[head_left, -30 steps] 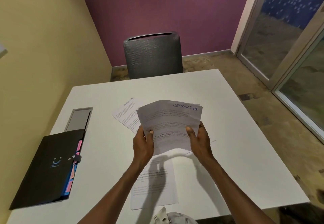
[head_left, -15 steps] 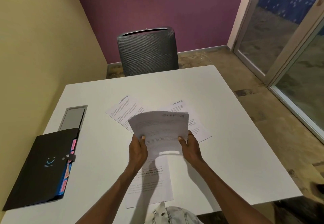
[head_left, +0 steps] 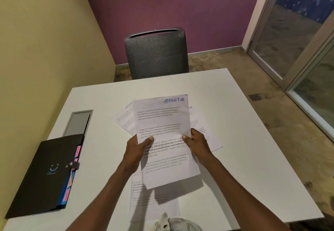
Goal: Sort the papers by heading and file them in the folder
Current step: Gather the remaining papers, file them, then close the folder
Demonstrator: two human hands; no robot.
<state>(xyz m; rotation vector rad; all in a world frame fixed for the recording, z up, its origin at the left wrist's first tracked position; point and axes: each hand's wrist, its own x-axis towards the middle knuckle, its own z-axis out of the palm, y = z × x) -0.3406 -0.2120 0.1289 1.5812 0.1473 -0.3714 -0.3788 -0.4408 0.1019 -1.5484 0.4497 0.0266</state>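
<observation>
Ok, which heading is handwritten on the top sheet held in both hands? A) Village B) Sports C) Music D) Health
B: the held sheet, pinched at its sides by the left hand and right hand, reads "SPORTS" in blue at its top right.

White square surface (head_left: 235, 140), set near the corner of a yellow and a purple wall. Grey recessed panel (head_left: 78, 123) let into its left side. Black folder (head_left: 45, 174) lying closed just nearer than the panel, by the left edge, coloured tabs showing along its right side. Three printed sheets flat on the top: one (head_left: 124, 117) left of centre, angled; one (head_left: 207, 136) right of centre, mostly hidden; one (head_left: 153, 203) at the near edge, in shadow.
</observation>
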